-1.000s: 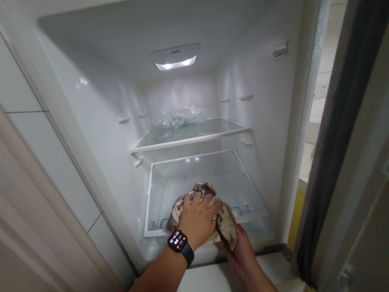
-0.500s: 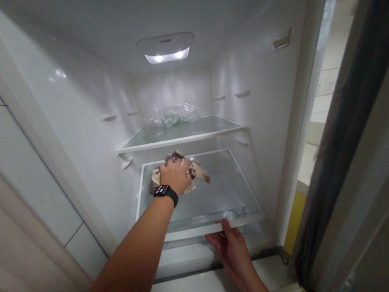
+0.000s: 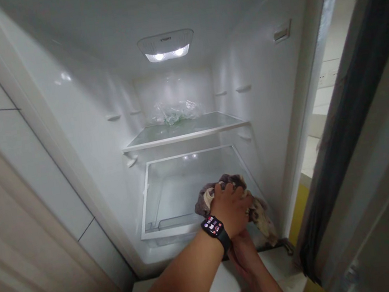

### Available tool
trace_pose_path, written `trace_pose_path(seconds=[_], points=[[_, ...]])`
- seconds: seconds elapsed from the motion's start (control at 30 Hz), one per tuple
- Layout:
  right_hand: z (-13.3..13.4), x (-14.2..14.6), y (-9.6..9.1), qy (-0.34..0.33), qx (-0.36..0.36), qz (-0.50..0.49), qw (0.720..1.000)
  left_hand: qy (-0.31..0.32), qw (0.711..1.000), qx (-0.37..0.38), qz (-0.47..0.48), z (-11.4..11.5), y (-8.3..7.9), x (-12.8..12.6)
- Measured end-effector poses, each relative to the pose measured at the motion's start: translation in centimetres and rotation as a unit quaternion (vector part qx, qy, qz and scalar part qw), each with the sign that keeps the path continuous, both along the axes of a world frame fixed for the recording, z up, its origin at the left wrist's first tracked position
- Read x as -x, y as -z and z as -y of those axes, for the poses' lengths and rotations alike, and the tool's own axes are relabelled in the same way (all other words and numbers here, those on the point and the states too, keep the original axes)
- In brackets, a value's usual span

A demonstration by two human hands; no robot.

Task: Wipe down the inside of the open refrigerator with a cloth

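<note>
My left hand [image 3: 231, 207], with a black smartwatch on the wrist, is closed on a crumpled brown-and-grey cloth [image 3: 257, 212] and presses it on the front right corner of the lower glass shelf [image 3: 172, 193] inside an open fridge. My right hand [image 3: 242, 250] sits under my left forearm at the shelf's front edge. Its fingers are hidden behind the left hand and the cloth.
An upper glass shelf [image 3: 181, 131] holds a crumpled clear plastic bag [image 3: 175, 113] at the back. A lit lamp [image 3: 166, 47] is in the fridge ceiling. The fridge door [image 3: 372, 139] stands open at the right. White tiled wall [image 3: 17, 158] lies to the left.
My left hand swept the cloth from the shelf's back left to its front right corner. My right hand, earlier visible holding the shelf's front edge, is now mostly hidden under the left arm.
</note>
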State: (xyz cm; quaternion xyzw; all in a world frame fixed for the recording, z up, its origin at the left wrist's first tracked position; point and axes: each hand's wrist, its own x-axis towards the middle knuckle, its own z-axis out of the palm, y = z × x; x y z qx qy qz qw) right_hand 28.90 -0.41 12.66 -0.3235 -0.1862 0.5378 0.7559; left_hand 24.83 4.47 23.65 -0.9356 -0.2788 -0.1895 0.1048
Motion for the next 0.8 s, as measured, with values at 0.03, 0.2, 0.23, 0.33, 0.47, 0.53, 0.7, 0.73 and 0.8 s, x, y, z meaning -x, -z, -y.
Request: trace_pose_path(seconds=[0.03, 0.2, 0.23, 0.33, 0.47, 0.53, 0.7, 0.73, 0.8], points=[[0.1, 0.1, -0.1, 0.000, -0.012, 0.005, 1.000, 0.008, 1.000, 0.005, 0.006, 0.4, 0.3, -0.5], [-0.1, 0.2, 0.9, -0.018, -0.013, 0.008, 1.000, 0.012, 1.000, 0.016, 0.005, 0.2, 0.5, -1.2], [-0.2, 0.2, 1.3, -0.021, -0.001, 0.007, 1.000, 0.010, 1.000, 0.013, 0.004, -0.2, 0.2, -1.2], [-0.4, 0.3, 2.1, -0.005, 0.022, 0.000, 1.000, -0.011, 1.000, 0.000, 0.013, -1.9, -0.9, -1.9], [-0.5, 0.7, 2.2, 0.014, 0.020, -0.016, 1.000, -0.071, 0.996, -0.001, 0.051, -5.4, -2.6, -3.6], [-0.6, 0.8, 2.1, 0.016, 0.019, -0.013, 1.000, -0.103, 0.992, 0.003, 0.072, -7.4, -3.6, -4.4], [-0.6, 1.0, 2.1, 0.023, 0.019, 0.000, 1.000, -0.162, 0.981, 0.012, 0.109, -10.8, -5.3, -5.6], [-0.6, 1.0, 2.1, 0.021, 0.021, 0.006, 1.000, -0.172, 0.978, 0.014, 0.117, -11.0, -5.3, -5.9], [-0.4, 1.0, 2.1, 0.008, 0.035, 0.023, 0.999, -0.187, 0.974, 0.017, 0.128, -10.6, -5.0, -6.5]])
